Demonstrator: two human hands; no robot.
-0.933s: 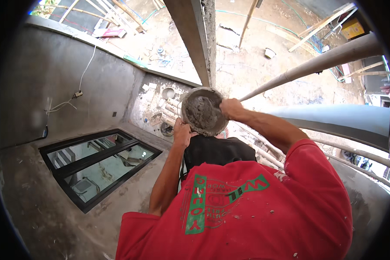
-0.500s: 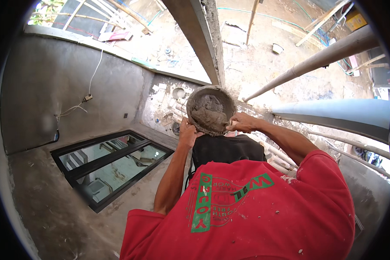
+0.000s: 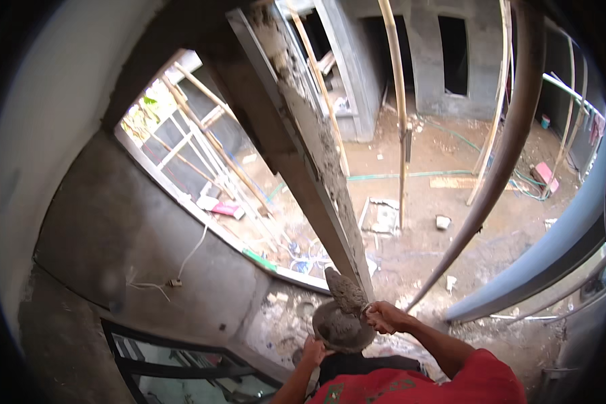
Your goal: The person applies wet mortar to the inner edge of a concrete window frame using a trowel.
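Note:
My left hand [image 3: 314, 353] grips the rim of a round mortar bucket [image 3: 338, 334] at the bottom centre, above my dark lap area and red shirt. My right hand [image 3: 385, 318] is closed on the handle of a trowel [image 3: 349, 295] loaded with wet grey mortar, raised just over the bucket's upper edge. The trowel tip is near the lower end of a long column edge [image 3: 330, 182] with rough plaster along it and a straight board [image 3: 293, 155] running beside that; whether the trowel touches it I cannot tell.
A thick pole [image 3: 482, 192] slants down at the right, beside a pale blue curved band [image 3: 549, 242]. A grey wall [image 3: 141, 215] with loose wires and a black-framed window [image 3: 175, 357] is at the left. Far below lies a dirt yard with bamboo props [image 3: 397, 121], hose and debris.
My view has tilted up toward the column and yard. My right hand has lifted the trowel with mortar up out of the bucket, while my left hand stays on the bucket.

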